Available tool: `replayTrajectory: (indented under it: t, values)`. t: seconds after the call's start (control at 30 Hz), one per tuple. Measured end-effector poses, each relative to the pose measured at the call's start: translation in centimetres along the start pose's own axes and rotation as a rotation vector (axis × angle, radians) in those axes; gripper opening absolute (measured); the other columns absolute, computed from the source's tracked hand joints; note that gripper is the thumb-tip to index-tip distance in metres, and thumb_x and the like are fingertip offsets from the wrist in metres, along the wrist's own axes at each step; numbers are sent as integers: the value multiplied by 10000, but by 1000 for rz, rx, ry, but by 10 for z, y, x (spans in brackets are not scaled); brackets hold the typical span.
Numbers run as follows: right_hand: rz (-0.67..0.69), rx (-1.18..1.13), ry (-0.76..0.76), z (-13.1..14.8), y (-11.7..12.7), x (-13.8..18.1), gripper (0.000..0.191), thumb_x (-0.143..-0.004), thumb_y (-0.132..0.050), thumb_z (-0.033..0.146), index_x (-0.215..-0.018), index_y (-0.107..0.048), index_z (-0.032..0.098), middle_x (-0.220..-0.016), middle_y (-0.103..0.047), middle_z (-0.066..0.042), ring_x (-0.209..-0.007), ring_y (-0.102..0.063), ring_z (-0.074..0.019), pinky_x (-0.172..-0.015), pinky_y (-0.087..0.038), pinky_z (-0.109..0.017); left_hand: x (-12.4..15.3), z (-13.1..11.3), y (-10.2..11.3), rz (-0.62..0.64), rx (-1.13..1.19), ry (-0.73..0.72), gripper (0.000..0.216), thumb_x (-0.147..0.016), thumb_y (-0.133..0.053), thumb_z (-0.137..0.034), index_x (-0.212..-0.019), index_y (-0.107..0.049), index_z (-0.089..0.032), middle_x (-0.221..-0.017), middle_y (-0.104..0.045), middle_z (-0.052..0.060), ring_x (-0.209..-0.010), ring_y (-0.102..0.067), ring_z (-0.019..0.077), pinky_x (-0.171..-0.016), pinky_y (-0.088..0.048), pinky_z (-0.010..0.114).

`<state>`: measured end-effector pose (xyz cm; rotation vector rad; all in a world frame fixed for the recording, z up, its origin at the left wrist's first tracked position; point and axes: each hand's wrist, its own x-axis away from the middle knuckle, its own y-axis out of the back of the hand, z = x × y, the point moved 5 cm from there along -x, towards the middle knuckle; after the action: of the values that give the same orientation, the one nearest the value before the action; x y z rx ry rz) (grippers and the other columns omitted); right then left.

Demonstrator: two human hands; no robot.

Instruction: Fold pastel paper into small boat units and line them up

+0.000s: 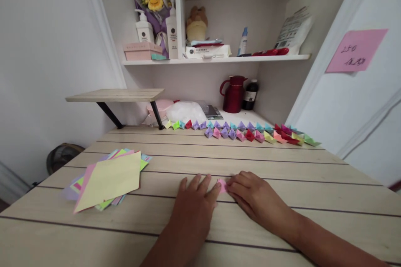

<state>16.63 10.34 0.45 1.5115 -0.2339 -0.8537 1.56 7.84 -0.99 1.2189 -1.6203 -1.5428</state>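
Observation:
A small pink folded paper (222, 184) lies on the wooden table (194, 158), mostly covered by both hands. My left hand (196, 204) rests flat on it from the left, fingers stretched forward. My right hand (253, 198) comes in from the right with its fingers curled and pressed onto the paper's right edge. A loose stack of coloured paper sheets (109, 179), yellow on top, lies to the left of my hands. Two rows of small folded paper boats (244, 131) in many colours stand along the table's far edge.
A raised wooden shelf (115, 94) on black brackets stands at the back left. Behind the boats are a dark red jug (233, 94), a dark bottle (251, 94) and a plastic bag (185, 112). A wall shelf above holds bottles and boxes. A pink note (355, 50) hangs at right.

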Motion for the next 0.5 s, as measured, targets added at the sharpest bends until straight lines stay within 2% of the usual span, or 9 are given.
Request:
replayTrajectory:
  t: [0.13,0.27,0.37,0.43,0.5]
  values:
    - [31,35,29,6,-1,4,224,-927,-435,162,-919,-654,205,-966,-675,-76,-857,-557,-227,-764,-436,-386,3,-2,1,34,-28,8,416,-950,-392,-281,-1357,-462,-328,-1420,-474,79,-1274,-433,363,-1011,-290,657]
    - [34,-87,-27,3,9,1,225,-928,-435,200,-933,-659,215,-972,-683,-76,-895,-576,-226,-804,-451,-377,4,-1,3,28,-4,1,427,-942,-396,-257,-1354,-460,-351,-1431,-463,67,-1278,-427,359,-981,-348,622]
    - [75,-307,-114,-10,12,-8,183,-893,-504,260,-814,-660,208,-891,-689,-55,-834,-600,-201,-768,-468,-331,5,1,4,1,11,-4,433,-941,-391,-246,-1349,-456,-376,-1443,-449,49,-1282,-421,351,-980,-347,612]
    - [123,-519,-204,-24,6,-14,240,-870,-535,308,-677,-608,187,-859,-683,-36,-760,-600,-169,-702,-466,-286,6,2,4,-3,22,1,430,-938,-403,-251,-1343,-460,-383,-1441,-452,43,-1279,-422,347,-983,-342,606]
    - [130,-688,-331,-38,-6,-18,257,-839,-573,363,-658,-560,180,-746,-641,-7,-669,-566,-144,-624,-446,-255,6,3,5,-2,37,3,421,-939,-409,-272,-1342,-461,-385,-1441,-453,41,-1282,-420,341,-991,-337,595]
